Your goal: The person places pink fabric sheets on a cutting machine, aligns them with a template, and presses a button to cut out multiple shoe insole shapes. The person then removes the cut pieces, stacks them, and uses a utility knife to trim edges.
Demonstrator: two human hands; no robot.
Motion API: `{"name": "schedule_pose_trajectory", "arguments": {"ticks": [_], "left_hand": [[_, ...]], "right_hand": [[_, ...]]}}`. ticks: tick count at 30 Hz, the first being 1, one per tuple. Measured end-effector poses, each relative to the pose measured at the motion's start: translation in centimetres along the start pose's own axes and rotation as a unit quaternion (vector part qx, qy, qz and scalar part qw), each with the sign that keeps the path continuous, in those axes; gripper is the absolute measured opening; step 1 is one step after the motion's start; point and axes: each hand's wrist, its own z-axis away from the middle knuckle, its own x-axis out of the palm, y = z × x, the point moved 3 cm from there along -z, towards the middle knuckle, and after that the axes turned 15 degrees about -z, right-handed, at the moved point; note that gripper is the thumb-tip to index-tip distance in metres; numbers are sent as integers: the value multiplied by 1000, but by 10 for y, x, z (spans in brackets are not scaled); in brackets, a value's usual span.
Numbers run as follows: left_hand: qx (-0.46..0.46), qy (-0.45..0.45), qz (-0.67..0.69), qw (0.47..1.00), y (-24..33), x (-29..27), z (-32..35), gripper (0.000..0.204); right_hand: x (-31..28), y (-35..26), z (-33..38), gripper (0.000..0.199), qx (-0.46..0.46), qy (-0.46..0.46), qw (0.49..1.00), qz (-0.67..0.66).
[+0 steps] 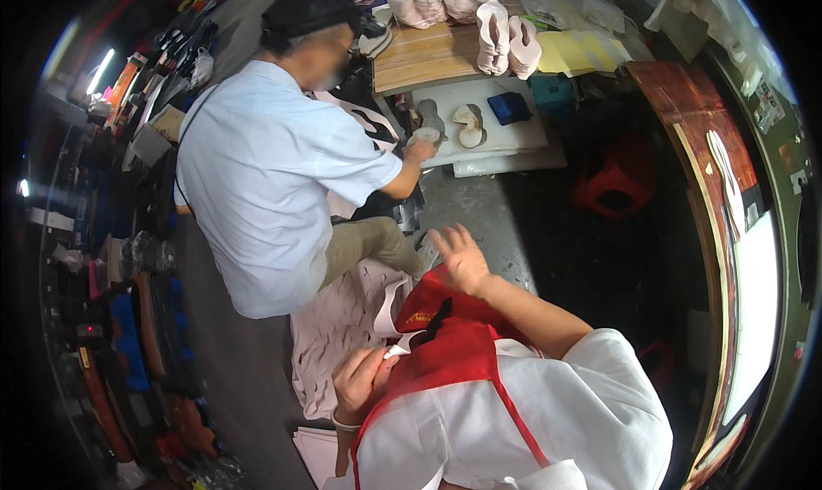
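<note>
My left hand [361, 380] is closed around the end of a white strip [390, 314] at the top edge of my red apron [454, 353]. My right hand [460, 259] is raised in front of me with the fingers spread and holds nothing. It hovers above the grey floor, just beyond the apron's bib. A person in a light blue shirt [257, 173] and a dark cap bends over to my front left. That person's hand [419, 150] rests on a white board [522, 130] that carries flat sole-shaped cutouts.
A pink perforated sheet [330, 336] lies on the floor by my left hand. Beyond the board stand a wooden table [424, 57] with pale pink soles [507, 36], bags and yellow sheets [582, 51]. A red stool [612, 182] sits right; crowded shelves [128, 259] line the left.
</note>
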Motion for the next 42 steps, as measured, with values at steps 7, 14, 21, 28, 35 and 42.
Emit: {"name": "schedule_pose_trajectory", "arguments": {"ticks": [7, 14, 21, 28, 35, 42], "left_hand": [[-6, 19, 2, 1000, 0, 0, 11, 17], [-7, 57, -42, 997, -1, -12, 17, 19], [-207, 148, -12, 967, -18, -12, 33, 15], [-316, 256, 203, 891, -38, -18, 33, 15], [-270, 239, 112, 926, -33, -23, -8, 25], [-209, 209, 150, 944, -34, -19, -27, 18]], "right_hand": [[-143, -86, -96, 64, -92, 355, 929, 51], [-160, -236, -145, 60, -538, 251, 788, 164], [-159, -308, -118, 38, -644, 92, 757, -56], [-59, -221, -80, 18, -291, -170, 857, -390], [-69, -218, -66, 14, -241, -151, 855, -435], [-57, -165, -52, 16, -113, -150, 777, -600]]}}
